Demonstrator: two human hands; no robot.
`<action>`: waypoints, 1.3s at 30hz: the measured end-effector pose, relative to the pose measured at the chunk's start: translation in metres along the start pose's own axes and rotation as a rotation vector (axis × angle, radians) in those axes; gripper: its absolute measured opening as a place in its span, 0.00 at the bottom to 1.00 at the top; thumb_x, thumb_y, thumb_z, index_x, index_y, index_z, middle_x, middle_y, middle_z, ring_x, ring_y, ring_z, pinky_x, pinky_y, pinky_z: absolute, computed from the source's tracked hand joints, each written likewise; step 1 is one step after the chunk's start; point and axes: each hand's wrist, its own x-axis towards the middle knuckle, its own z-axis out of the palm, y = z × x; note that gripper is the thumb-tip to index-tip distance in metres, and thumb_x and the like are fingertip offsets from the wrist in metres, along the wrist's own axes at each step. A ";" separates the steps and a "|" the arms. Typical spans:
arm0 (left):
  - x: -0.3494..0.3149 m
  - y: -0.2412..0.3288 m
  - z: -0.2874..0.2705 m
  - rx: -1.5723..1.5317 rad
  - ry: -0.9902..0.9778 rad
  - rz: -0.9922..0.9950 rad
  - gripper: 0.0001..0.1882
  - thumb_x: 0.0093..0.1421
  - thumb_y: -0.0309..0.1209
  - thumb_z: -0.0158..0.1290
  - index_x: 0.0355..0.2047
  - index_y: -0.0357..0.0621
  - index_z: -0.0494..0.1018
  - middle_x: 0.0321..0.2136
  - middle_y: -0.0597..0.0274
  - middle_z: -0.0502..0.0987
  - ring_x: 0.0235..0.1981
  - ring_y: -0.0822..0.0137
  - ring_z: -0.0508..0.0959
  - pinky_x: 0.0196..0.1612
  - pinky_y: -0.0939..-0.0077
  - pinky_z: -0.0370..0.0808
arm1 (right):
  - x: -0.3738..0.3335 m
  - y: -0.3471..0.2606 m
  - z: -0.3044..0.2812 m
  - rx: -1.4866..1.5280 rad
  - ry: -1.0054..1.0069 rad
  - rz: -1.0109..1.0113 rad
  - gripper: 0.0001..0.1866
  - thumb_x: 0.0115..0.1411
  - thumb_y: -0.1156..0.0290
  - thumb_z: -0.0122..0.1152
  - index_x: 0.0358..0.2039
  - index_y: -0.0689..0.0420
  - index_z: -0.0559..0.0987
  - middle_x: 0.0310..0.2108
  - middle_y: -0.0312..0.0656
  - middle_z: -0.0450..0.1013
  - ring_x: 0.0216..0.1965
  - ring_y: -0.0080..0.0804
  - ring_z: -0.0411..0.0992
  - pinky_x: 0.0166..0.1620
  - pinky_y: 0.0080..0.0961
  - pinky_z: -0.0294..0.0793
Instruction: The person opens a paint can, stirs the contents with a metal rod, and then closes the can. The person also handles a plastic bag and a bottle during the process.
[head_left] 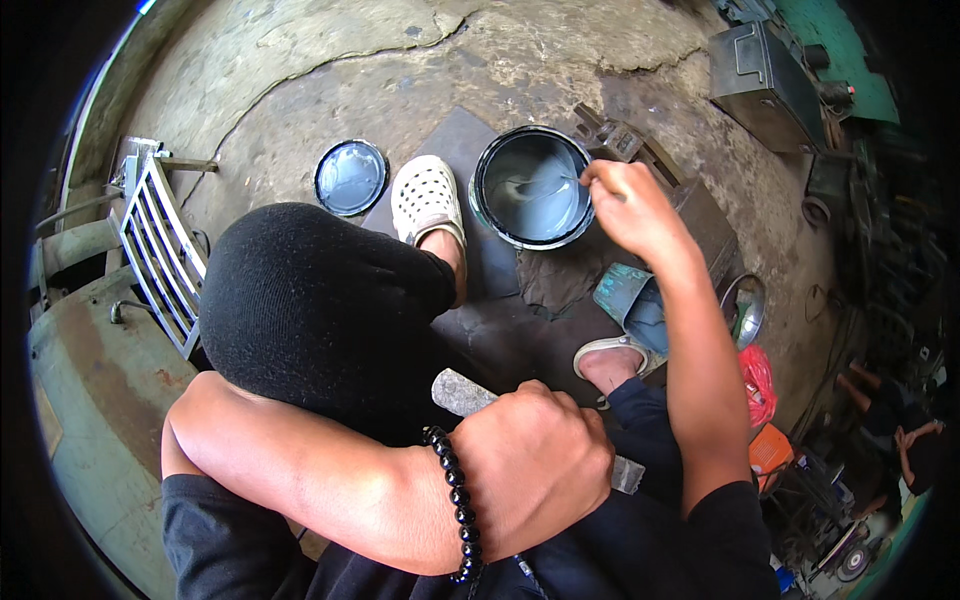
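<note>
An open paint can (537,243) with a dark, smeared rim stands on the floor ahead of me. Blue-grey paint with paler swirls (525,190) shows inside it. My right hand (635,212) is at the can's right rim, its fingers pinched on a thin stick (572,179) that reaches over the paint; most of it is hidden. Close to my body, my left hand (535,460) is closed in a fist around a flat grey bar (462,392). The bar's rounded, speckled end sticks out on the left and a squarer end on the right.
The paint-smeared lid (350,177) lies left of my shoe (426,200). A green container (622,292) lies tipped near my other foot, with a red plastic bag (758,385) beyond. A white slatted rack (165,255), a metal box (765,85) and another person (905,430) are farther out.
</note>
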 end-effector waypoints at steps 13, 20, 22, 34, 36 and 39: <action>0.000 0.001 -0.001 0.012 -0.005 -0.018 0.09 0.53 0.33 0.52 0.24 0.40 0.76 0.21 0.63 0.73 0.25 0.68 0.77 0.27 0.77 0.73 | 0.013 -0.015 0.008 -0.157 -0.161 0.042 0.12 0.57 0.72 0.49 0.33 0.67 0.78 0.26 0.56 0.76 0.30 0.49 0.77 0.34 0.38 0.74; 0.000 0.002 -0.003 0.015 -0.014 -0.023 0.09 0.54 0.33 0.52 0.23 0.41 0.76 0.21 0.64 0.73 0.25 0.68 0.77 0.28 0.77 0.72 | 0.020 -0.020 0.008 -0.006 -0.059 -0.032 0.12 0.58 0.74 0.49 0.32 0.68 0.79 0.28 0.56 0.77 0.31 0.45 0.79 0.35 0.37 0.74; -0.002 0.002 -0.003 0.005 -0.013 -0.025 0.09 0.54 0.33 0.52 0.23 0.41 0.75 0.21 0.64 0.73 0.25 0.68 0.77 0.27 0.77 0.72 | 0.021 -0.018 0.008 -0.220 -0.385 0.112 0.13 0.59 0.73 0.48 0.32 0.69 0.79 0.28 0.55 0.77 0.30 0.44 0.79 0.36 0.37 0.75; -0.006 0.003 -0.001 0.007 -0.007 -0.010 0.09 0.52 0.34 0.52 0.23 0.40 0.75 0.20 0.64 0.73 0.25 0.68 0.77 0.28 0.77 0.71 | 0.018 -0.024 0.012 0.041 -0.052 -0.041 0.12 0.58 0.76 0.47 0.37 0.66 0.78 0.26 0.50 0.78 0.29 0.39 0.77 0.36 0.35 0.75; -0.007 0.003 -0.001 0.029 -0.015 -0.028 0.09 0.52 0.33 0.52 0.23 0.40 0.75 0.20 0.64 0.73 0.25 0.68 0.77 0.28 0.77 0.71 | 0.017 -0.025 0.012 -0.192 -0.236 0.004 0.12 0.59 0.76 0.47 0.38 0.65 0.78 0.26 0.50 0.78 0.31 0.37 0.78 0.35 0.33 0.75; -0.007 0.002 -0.001 -0.018 -0.028 0.017 0.09 0.52 0.33 0.52 0.23 0.40 0.75 0.20 0.64 0.73 0.25 0.68 0.77 0.28 0.77 0.72 | 0.016 -0.024 0.014 0.319 -0.258 -0.112 0.11 0.60 0.76 0.47 0.38 0.64 0.78 0.25 0.51 0.77 0.30 0.36 0.78 0.35 0.32 0.74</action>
